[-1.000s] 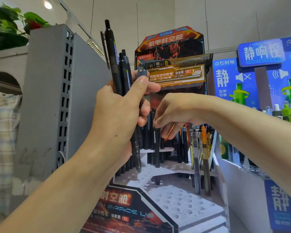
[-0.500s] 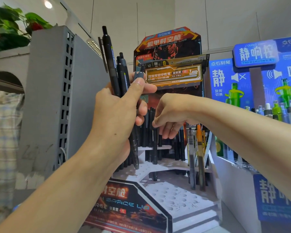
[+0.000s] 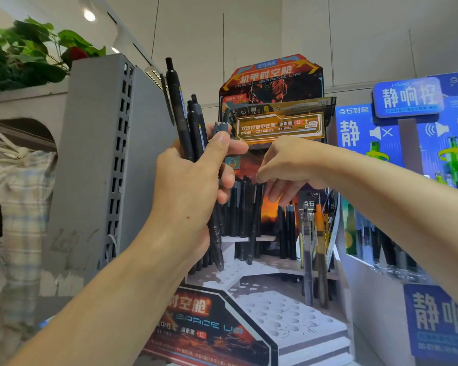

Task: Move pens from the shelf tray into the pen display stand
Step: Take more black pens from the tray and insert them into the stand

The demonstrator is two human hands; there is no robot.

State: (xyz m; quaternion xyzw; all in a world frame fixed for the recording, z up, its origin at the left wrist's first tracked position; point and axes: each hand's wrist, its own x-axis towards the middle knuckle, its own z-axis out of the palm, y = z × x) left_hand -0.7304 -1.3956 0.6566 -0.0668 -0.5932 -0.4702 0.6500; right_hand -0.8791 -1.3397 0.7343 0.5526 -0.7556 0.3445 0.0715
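My left hand (image 3: 191,186) grips a bundle of several black pens (image 3: 181,120) upright, in front of the left side of the pen display stand (image 3: 280,313). My right hand (image 3: 288,165) reaches over the stand's upper tier, with thumb and forefinger pinching the top of a black pen (image 3: 253,223) that stands there. More black pens fill the back rows. A grey pen and an orange pen (image 3: 321,260) stand at the stand's right side. The white lower tier shows many bare holes. No shelf tray is in view.
A grey perforated shelf panel (image 3: 95,167) rises close on the left, with a green plant (image 3: 24,56) on top and a checked cloth bag (image 3: 19,194) beside it. A blue pen display (image 3: 434,313) stands directly to the right of the stand.
My right hand has sunk slightly with the pen it pinches, which now sits lower on the upper tier. My left hand keeps the bundle where it was. The view has shifted a little.
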